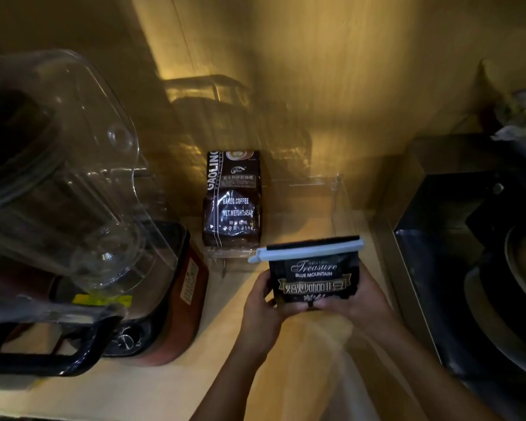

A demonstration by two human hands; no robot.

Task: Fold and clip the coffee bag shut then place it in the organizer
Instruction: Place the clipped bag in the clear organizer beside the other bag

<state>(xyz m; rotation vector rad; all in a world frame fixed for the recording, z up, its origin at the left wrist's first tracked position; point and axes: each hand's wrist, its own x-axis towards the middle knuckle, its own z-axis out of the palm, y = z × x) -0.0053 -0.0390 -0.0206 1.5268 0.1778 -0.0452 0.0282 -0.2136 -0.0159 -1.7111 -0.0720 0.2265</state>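
- The coffee bag (315,278), a dark pouch marked "Treasure Blue Mountain", was held upright in the air above the pale worktop (286,375), just in front of the clear organizer (340,202).
- Its top was already folded over and pinched under a long pale blue sealing clip (306,250), which ran across the whole width and stuck out past both edges.
- The left hand (263,308) grasped the bag's lower left side, thumb on the front face; the right hand (359,302) grasped the lower right side the same way. Both sets of fingers were closed on the bag, none on the clip.
- The bag looked short and only partly full, so it was probably light. Its film sides seemed soft and likely to crumple or slide under a loose pinch.
- The glossy surface was probably a little slippery, which made the two-sided hold near the base a sensible one.
- The clip looked like the stiffest part, but lifting by it might pull it off the fold; the body below it seemed the safer place to take hold.
- A second brown coffee packet (232,199) stood upright in the organizer's left part, and the space to its right appeared free.
- A blender (73,192) stood close on the left, and the organizer's clear walls were hard to see, so the overhanging clip ends might catch on them.
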